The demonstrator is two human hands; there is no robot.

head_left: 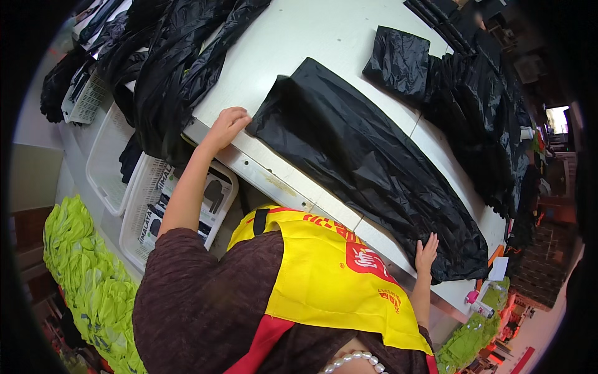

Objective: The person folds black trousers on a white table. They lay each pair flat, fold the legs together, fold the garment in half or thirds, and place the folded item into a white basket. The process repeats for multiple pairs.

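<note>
A long folded piece of thin, shiny black fabric (349, 149) lies slantwise across the white table (283, 37), creased along its length. It looks like a garment, though its exact kind cannot be made out. At its left end my left hand (230, 126) is closed at the near corner, fingers bent together against the edge. Toward the right end my right hand (426, 252) rests flat on the near edge, fingers stretched and slightly apart.
Shiny black garments hang in a heap (168, 81) at the left; another folded black stack (461, 118) lies on the right. White plastic baskets (134, 218) with printed packages stand below the table's left end. Bright green clothing (87, 262) is piled at the lower left.
</note>
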